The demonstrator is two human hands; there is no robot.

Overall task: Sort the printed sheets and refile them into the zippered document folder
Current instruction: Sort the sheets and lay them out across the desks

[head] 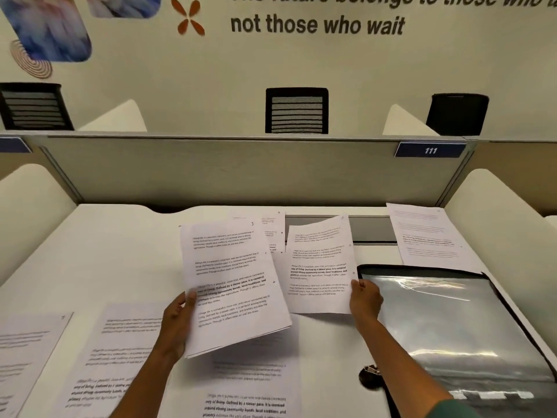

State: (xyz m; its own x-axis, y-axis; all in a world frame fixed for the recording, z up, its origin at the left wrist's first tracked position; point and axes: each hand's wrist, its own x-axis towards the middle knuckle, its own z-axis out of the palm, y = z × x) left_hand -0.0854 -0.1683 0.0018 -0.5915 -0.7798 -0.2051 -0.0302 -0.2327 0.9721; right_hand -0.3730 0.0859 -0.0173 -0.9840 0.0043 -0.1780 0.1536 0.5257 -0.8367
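The white desk (126,251) in front of me is boxed in by a beige partition panel (241,170) at the back and rounded white dividers (33,191) at either side. Bare surface lies to my far left; elsewhere printed white sheets are scattered: two near the left edge (30,351), one below my arms (253,384), one at the back right corner (428,233), another behind the raised stack (268,227).

The zippered document folder (470,330), grey translucent plastic with black edging, lies flat at my right, its far corner overlapping the back right sheet and its near end running off the picture. A small dark object (370,376) sits beside its left edge; I cannot tell what it is.

My left hand (177,321) grips a thin stack of printed sheets (232,282) lifted off the desk and tilted, thumb on the front, fingers curled behind the left edge. My right hand (364,300) pinches the lower right edge of a single printed page (319,267), its top corner curling, just beside the folder's left corner. The stack overlaps this page's left edge.
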